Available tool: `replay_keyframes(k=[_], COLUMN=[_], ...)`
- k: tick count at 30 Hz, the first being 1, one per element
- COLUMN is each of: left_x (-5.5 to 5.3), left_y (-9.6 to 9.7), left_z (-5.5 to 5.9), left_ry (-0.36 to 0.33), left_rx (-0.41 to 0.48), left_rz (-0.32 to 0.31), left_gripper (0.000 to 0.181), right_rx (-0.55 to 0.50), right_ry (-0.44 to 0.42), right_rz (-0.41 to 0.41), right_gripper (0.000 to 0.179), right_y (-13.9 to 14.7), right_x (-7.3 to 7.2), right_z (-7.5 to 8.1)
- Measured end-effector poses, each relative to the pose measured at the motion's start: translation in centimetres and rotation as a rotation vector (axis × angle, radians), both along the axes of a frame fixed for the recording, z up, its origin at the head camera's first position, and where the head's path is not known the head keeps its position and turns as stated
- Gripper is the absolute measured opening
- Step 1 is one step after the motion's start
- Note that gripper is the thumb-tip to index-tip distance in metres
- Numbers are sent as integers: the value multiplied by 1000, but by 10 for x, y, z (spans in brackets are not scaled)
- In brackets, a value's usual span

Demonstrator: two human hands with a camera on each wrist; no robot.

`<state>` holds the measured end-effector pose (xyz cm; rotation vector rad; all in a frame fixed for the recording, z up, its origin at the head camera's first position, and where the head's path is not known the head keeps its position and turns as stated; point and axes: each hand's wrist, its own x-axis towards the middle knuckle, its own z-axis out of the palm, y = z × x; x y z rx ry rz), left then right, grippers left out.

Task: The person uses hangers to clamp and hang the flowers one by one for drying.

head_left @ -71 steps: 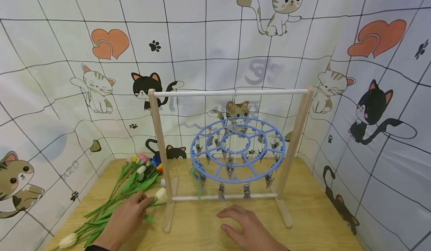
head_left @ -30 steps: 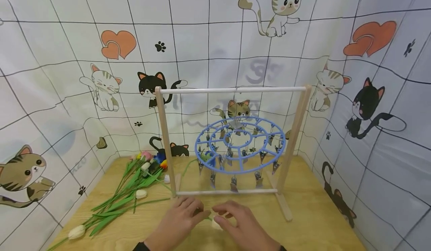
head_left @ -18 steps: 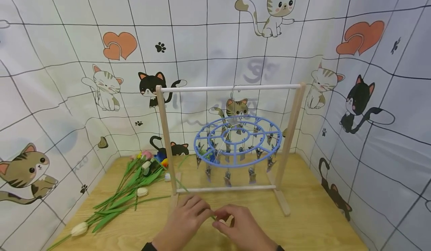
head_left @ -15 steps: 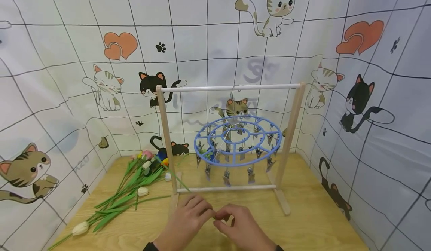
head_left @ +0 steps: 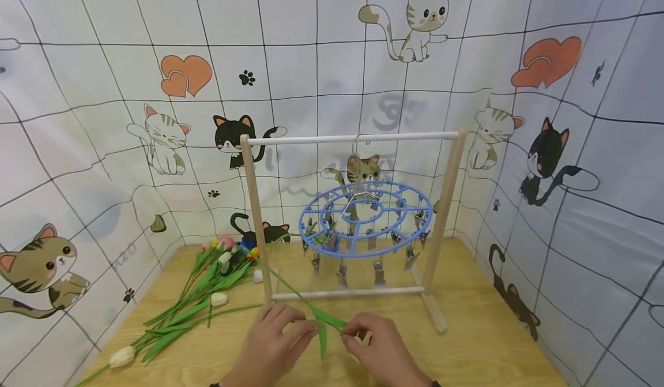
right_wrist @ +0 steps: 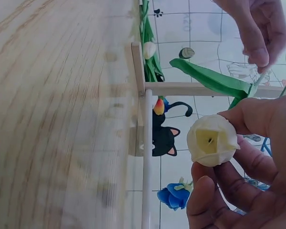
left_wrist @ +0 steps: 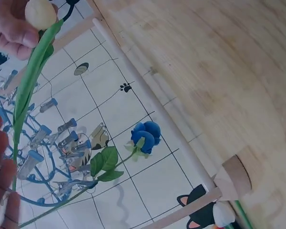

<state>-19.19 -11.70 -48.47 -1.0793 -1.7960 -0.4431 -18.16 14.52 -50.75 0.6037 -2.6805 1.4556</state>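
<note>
My right hand [head_left: 381, 344] pinches a white artificial tulip [right_wrist: 202, 143] just under its blossom, thumb on one side and fingers on the other. The tulip's stem slants up and left from there, past the stand's left post, with green leaves [head_left: 323, 335] fanned out between my hands. My left hand [head_left: 272, 338] is beside these leaves, its thumb tip right at them. In the left wrist view its fingers [left_wrist: 9, 205] lie loosely along the stem. Behind my hands, a blue round clip hanger [head_left: 358, 254] dangles with several clips; one blue rose [left_wrist: 145, 136] hangs in a clip.
A wooden stand with a white top rod [head_left: 311, 140] carries the hanger; its right foot [head_left: 434, 315] reaches forward on the table. Left of it lies a pile of artificial flowers [head_left: 207, 286], with a white tulip [head_left: 123, 356] nearest me. Cat-print sheeting encloses the table [head_left: 482, 341].
My left hand took a white tulip from the pile and brought it to the middle, where my right hand took hold under the blossom. The hands then moved apart, and the leaves spread into view.
</note>
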Motion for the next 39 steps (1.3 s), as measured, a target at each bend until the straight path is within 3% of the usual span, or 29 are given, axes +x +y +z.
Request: replay_keyframes(k=[2, 5, 8, 10, 13, 15, 19, 24, 28, 33, 35, 39], left_x=[-1, -2, -3, -3, -3, -3, -3, -5, -9, -14, -16, -19], left_y=[-5, -7, -3, 2, 12, 18, 26, 27, 24, 22, 21, 22], left_z=[-3, -7, -9, -9, -8, -6, 0, 6, 8, 9, 10, 12], left_ry=[-104, -350, -568, -663, -739, -754, -738, -680, -601, -549, -531, -479], left_rx=[75, 184, 274, 307, 324, 329, 336, 323, 276, 192, 157, 103], left_rz=[33, 72, 62, 16, -45, -89, -119, -111, -109, -91, -77, -69], left_gripper=[18, 21, 19, 16, 12, 9, 6, 7, 13, 24, 27, 30], right_rx=[4, -6, -28, -50, -81, -97, -96, -26, -16, -124, -161, -235], right_ry=[5, 20, 16, 6, -9, -13, 11, 224, 446, 675, 715, 717], right_rz=[-9, -14, -5, 4, 16, 22, 40, 20, -32, -20, -20, -13], right_gripper=[8, 10, 8, 7, 9, 10, 11, 16, 15, 28, 35, 36], right_y=[1, 0, -2, -4, -8, -10, -14, -14, -16, -24, -29, -38], right_x=[1, 2, 4, 5, 5, 4, 2, 6, 17, 29, 31, 34], right_z=[0, -1, -1, -2, -3, -3, -1, 8, 33, 75, 92, 117])
